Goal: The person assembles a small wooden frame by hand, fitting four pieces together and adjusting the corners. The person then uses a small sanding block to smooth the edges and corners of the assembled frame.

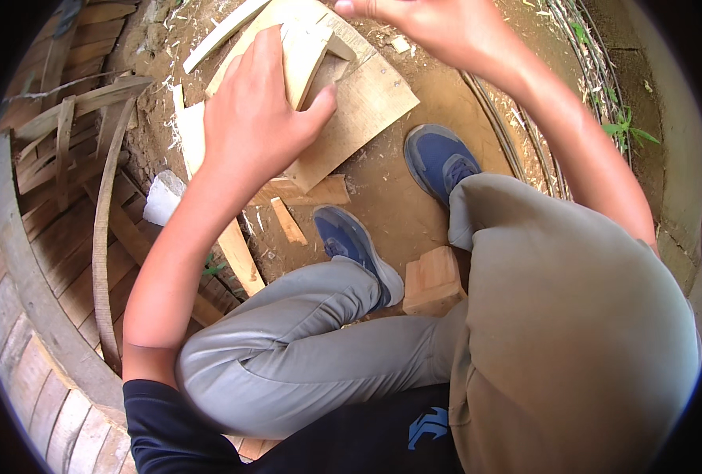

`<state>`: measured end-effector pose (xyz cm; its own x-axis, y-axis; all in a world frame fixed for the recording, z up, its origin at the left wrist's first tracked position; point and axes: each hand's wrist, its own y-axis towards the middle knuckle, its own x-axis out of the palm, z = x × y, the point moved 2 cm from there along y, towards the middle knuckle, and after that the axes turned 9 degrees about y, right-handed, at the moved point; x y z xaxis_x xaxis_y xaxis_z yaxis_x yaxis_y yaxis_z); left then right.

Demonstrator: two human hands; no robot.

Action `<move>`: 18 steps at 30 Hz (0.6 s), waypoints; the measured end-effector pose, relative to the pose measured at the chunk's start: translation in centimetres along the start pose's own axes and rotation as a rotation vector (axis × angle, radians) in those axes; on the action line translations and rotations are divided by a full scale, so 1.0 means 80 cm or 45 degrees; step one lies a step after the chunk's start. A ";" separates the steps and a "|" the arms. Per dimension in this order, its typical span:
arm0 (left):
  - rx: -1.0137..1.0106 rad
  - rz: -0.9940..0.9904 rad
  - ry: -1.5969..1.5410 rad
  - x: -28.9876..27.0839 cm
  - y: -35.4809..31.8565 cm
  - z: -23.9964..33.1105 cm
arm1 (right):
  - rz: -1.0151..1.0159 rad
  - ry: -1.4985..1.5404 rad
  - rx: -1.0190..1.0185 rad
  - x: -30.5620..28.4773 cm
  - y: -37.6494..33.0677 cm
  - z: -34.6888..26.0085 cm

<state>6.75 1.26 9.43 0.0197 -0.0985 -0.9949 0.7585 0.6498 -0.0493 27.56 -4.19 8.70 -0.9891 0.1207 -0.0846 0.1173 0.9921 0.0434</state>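
Grey trousers (564, 316) on two bent legs loom closest, above one black shirt (335, 442) bearing a single light-blue angular emblem (428, 427). Of two bare hands, the left hand (260, 118) lies with its fingers over one pale wooden piece (310, 67), thumb spread away to the right; whether the fingertips grip it I cannot tell. That piece sits on one flat, pale board (375, 99), near the top of the view. At the upper edge, the right hand (422, 17) is partly cut off, so its grasp cannot be told either. Just beyond the board's lower corner lie one short plank (323, 190) and one narrow offcut (289, 221); a longer strip (241, 257) slants further down. Two blue shoes (439, 162) stand on the brown earth (390, 189), with one chunky wood block (433, 278) beside them. One white lump (164, 197) lies left of the left forearm, near a slatted wooden structure (63, 261); long thin rods (493, 118) curve past on the right.
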 end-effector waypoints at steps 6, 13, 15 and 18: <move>-0.155 -0.054 -0.472 0.009 0.003 -0.027 | -0.085 -0.143 -0.416 0.014 -0.008 0.014; -0.185 -0.077 -0.433 0.014 0.003 -0.025 | 0.118 -0.180 -0.200 0.004 0.006 0.017; -0.205 -0.081 -0.447 0.012 0.001 -0.025 | -0.050 -0.159 -0.002 0.003 0.005 0.005; -0.211 -0.083 -0.465 0.006 0.000 -0.024 | -0.026 0.050 0.295 0.010 -0.004 0.001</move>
<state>5.51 2.64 8.79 0.2280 -0.3857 -0.8940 0.6510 0.7432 -0.1546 26.74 -4.42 8.51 -0.9936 0.1040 -0.0439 0.1104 0.9759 -0.1880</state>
